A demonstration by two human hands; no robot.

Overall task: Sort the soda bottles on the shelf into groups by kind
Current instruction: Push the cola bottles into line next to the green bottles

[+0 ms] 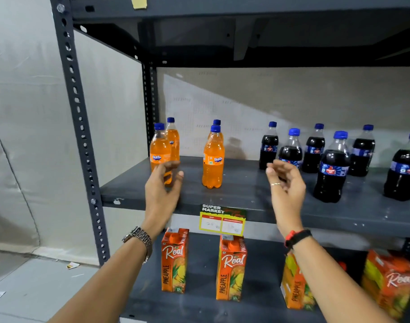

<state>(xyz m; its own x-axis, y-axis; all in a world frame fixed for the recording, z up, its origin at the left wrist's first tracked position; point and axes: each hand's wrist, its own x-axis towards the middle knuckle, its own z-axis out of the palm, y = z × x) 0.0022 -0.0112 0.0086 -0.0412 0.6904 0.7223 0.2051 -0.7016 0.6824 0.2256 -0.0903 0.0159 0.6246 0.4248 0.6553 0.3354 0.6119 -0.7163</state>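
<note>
Soda bottles stand upright on the grey metal shelf across the middle of the frame, long axes vertical and blue caps pointing up. Four orange bottles are counted at centre left, set in two front-and-back pairs: the left pair close to the perforated shelf post, and the second pair just right of it. Six dark cola bottles with blue labels are grouped at the right of the frame, staggered in two loose rows, the last one cut by the right edge. All bottles are clear, smooth plastic with rounded shoulders and ridged feet.

The left hand is seen open, fingers spread and slightly curled, in front of the lower part of the nearest orange bottle; whether it is touched cannot be told, and nothing is gripped. The right hand is seen loosely curled and empty, just in front of the left-most cola bottles. A metal watch is worn on the left wrist, a black and red band on the right.

On the lower shelf, four boxy orange pineapple juice cartons are counted. A yellow price tag is fixed to the shelf edge.
</note>
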